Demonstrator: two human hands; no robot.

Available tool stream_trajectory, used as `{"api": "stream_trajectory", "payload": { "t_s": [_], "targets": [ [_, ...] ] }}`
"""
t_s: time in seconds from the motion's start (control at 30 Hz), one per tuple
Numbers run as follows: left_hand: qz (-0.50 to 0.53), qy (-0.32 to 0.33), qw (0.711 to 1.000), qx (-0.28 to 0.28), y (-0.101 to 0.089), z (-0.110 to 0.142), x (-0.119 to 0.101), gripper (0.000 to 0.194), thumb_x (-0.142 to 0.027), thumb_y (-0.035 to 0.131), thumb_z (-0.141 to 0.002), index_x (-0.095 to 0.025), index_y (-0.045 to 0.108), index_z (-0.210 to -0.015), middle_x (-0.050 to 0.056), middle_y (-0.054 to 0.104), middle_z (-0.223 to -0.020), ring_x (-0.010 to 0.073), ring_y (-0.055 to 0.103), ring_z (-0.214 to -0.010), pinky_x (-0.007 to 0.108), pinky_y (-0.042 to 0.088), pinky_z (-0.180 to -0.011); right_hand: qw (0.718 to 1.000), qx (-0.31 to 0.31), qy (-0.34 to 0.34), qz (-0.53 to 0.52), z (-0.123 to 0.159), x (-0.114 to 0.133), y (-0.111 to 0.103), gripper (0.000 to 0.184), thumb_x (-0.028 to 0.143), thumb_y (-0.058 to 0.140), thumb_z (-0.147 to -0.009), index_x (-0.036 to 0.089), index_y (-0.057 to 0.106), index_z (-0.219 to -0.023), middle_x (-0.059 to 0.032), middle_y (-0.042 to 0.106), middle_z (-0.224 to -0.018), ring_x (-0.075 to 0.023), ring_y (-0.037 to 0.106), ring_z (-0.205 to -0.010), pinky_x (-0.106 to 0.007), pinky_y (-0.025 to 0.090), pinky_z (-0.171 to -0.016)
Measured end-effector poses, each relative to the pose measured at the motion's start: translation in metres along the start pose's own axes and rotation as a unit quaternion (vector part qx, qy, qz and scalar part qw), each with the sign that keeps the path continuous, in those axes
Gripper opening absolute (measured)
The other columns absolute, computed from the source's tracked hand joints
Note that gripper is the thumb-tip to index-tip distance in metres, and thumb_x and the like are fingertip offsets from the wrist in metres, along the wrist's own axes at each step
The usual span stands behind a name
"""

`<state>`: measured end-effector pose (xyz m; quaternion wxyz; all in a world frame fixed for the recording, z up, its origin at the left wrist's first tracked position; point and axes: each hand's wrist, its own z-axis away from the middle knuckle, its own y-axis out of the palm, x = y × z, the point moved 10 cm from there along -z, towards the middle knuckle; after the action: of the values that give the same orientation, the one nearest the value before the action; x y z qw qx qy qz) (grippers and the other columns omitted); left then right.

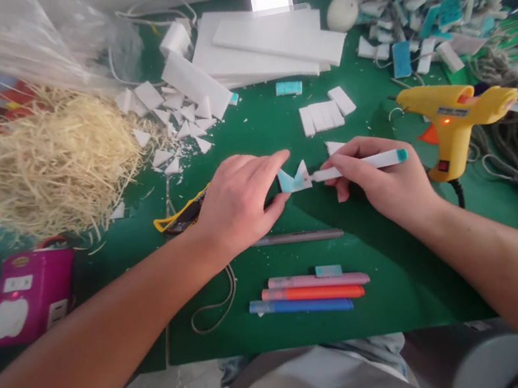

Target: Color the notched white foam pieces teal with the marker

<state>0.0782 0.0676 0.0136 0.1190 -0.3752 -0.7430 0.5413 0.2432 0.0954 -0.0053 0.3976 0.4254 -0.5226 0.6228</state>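
Note:
Between the thumb and forefinger of my left hand (243, 200) is a small white foam piece (294, 179) with two pointed ends, partly coloured light blue. My right hand (381, 176) grips a white marker (359, 165) with a teal end, and its tip meets the right side of the foam piece. A white triangular scrap (334, 147) shows just behind my right fingers. Beside my left wrist lies a yellow and black utility knife (182, 215), partly hidden. Below my hands is a grey pen (304, 236).
Nearer me lie pink (299, 282), orange (314, 292) and blue (301, 305) markers and a teal cap (329, 270). A yellow glue gun (449, 120) stands right. Straw (53, 163), a purple power box (31, 294), foam sheets (263, 46) and a heap of bluish pieces (436, 2) surround the workspace.

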Motion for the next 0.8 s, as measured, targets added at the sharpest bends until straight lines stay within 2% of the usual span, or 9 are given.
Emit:
{"api": "stream_trajectory", "payload": {
  "t_s": [0.1,0.23,0.4,0.57,0.7,0.8],
  "targets": [
    [0.006,-0.002,1.0,0.002,0.001,0.0,0.0001,0.038,-0.022,0.057,-0.102,-0.01,0.061,-0.137,0.014,0.08,-0.115,0.0277,0.075,-0.108,0.043,0.057,-0.097,1.0,-0.023,0.0,-0.009,0.0004,0.0011,-0.0035,0.012,0.021,0.073,-0.089,0.023,0.074,-0.077,0.0029,0.068,-0.059,-0.0119,0.059,-0.048,-0.027,0.049,-0.051],
    [0.003,0.001,1.0,-0.016,-0.0017,-0.0006,-0.0012,0.037,-0.021,0.057,-0.101,-0.008,0.063,-0.135,0.014,0.08,-0.114,0.0273,0.075,-0.104,0.043,0.058,-0.095,1.0,0.006,0.014,0.009,0.0006,-0.0005,0.0019,0.02,0.02,0.072,-0.088,0.023,0.071,-0.068,0.0025,0.065,-0.051,-0.0124,0.058,-0.047,-0.027,0.048,-0.05],
    [0.002,0.007,1.0,-0.01,-0.0021,-0.0013,-0.0027,0.037,-0.02,0.057,-0.101,-0.006,0.063,-0.134,0.015,0.08,-0.113,0.0279,0.076,-0.105,0.043,0.058,-0.095,0.999,-0.033,0.005,-0.016,0.0002,0.0017,-0.0047,0.013,0.019,0.071,-0.089,0.022,0.073,-0.077,0.0024,0.07,-0.061,-0.0107,0.059,-0.047,-0.026,0.049,-0.051],
    [0.003,-0.003,1.0,-0.001,-0.0001,-0.0004,-0.0001,0.038,-0.022,0.056,-0.101,-0.009,0.062,-0.136,0.015,0.08,-0.115,0.028,0.075,-0.106,0.044,0.058,-0.096,1.0,0.016,0.018,0.005,0.0005,-0.0014,0.0024,0.022,0.025,0.074,-0.086,0.023,0.069,-0.064,0.0015,0.065,-0.052,-0.0126,0.056,-0.045,-0.027,0.046,-0.048],
    [0.005,-0.005,1.0,0.001,0.0009,-0.0001,0.0009,0.038,-0.022,0.057,-0.101,-0.009,0.062,-0.136,0.015,0.08,-0.115,0.0282,0.075,-0.107,0.044,0.058,-0.096,1.0,-0.024,0.001,-0.01,0.0002,0.0014,-0.0057,0.013,0.024,0.074,-0.087,0.023,0.072,-0.074,0.0025,0.068,-0.058,-0.0122,0.06,-0.048,-0.027,0.05,-0.052],
    [0.001,-0.001,1.0,-0.003,-0.0005,-0.0004,0.0,0.037,-0.022,0.056,-0.102,-0.009,0.062,-0.136,0.014,0.08,-0.114,0.0275,0.075,-0.106,0.043,0.057,-0.096,1.0,0.005,0.018,-0.009,0.0006,-0.0018,0.0008,0.019,0.02,0.075,-0.086,0.023,0.07,-0.067,0.0024,0.067,-0.056,-0.0117,0.058,-0.044,-0.027,0.048,-0.048]
  ]
}}
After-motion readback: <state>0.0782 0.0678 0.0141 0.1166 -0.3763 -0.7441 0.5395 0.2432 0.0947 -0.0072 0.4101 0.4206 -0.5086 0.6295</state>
